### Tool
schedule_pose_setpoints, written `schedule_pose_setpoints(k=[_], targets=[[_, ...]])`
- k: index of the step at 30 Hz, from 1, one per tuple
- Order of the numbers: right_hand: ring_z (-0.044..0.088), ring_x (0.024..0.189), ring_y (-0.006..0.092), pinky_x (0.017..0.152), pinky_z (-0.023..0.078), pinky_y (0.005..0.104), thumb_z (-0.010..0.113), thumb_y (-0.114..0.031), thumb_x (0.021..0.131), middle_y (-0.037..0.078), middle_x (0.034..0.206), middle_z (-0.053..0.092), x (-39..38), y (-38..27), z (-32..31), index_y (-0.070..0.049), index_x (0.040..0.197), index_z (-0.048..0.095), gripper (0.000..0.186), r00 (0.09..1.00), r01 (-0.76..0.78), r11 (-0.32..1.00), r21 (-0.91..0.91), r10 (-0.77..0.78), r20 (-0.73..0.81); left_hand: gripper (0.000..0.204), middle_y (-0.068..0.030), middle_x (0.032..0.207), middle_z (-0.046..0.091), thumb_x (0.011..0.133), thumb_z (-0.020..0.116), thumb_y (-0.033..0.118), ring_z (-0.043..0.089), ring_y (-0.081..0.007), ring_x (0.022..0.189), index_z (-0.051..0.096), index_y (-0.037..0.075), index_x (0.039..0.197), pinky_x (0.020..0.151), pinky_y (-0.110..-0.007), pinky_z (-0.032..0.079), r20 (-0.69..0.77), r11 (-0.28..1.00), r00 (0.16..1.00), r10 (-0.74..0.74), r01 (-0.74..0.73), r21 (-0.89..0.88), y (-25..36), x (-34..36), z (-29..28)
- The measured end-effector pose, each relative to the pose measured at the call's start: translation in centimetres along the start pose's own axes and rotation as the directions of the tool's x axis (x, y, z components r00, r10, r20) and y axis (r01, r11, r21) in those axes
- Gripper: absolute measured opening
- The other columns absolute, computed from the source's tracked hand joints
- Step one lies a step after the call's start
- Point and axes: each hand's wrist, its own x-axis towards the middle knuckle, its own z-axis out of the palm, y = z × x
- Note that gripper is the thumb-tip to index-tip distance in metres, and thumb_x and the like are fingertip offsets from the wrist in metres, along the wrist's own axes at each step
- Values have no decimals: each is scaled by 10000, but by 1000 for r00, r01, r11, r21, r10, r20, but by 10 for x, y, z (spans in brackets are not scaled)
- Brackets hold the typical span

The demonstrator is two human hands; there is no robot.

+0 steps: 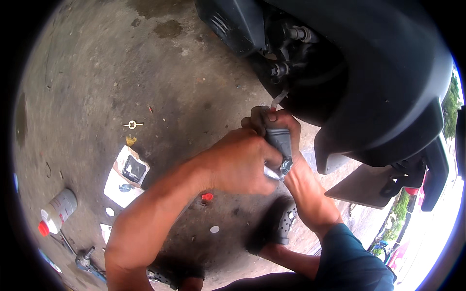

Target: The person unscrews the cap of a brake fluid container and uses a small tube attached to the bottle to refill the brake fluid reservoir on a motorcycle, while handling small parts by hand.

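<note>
A grey, tapered squeeze tube with a crumpled silvery end is held between my two hands beside a dark motor scooter. My right hand closes around its upper part, fingers curled at the top. From there a short clear tube reaches up to the scooter's shadowed underside; where it ends is hard to make out. My left hand crosses over from the left, its fingers closed at the silvery end. Parts of the grey tube are hidden by my fingers.
On the stained concrete floor lie a red cap, a pale winged ring, and torn white packaging with a dark patch. Farther left are a red-capped bottle and a metal tool. A shoe is below my hands.
</note>
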Motion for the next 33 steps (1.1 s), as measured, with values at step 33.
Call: schedule_pose_setpoints(k=[33], targets=[[489,644,149,603,412,277,505,-262,877,34,671,480,0,-5,0,-102,712,492,231,997,-69,964,258,78,-25,197,-48,565,518,685,724,141,496,-110,565,579,7,701,563,-303,432,214,944,941,-263,296,-144,15,15,-31]])
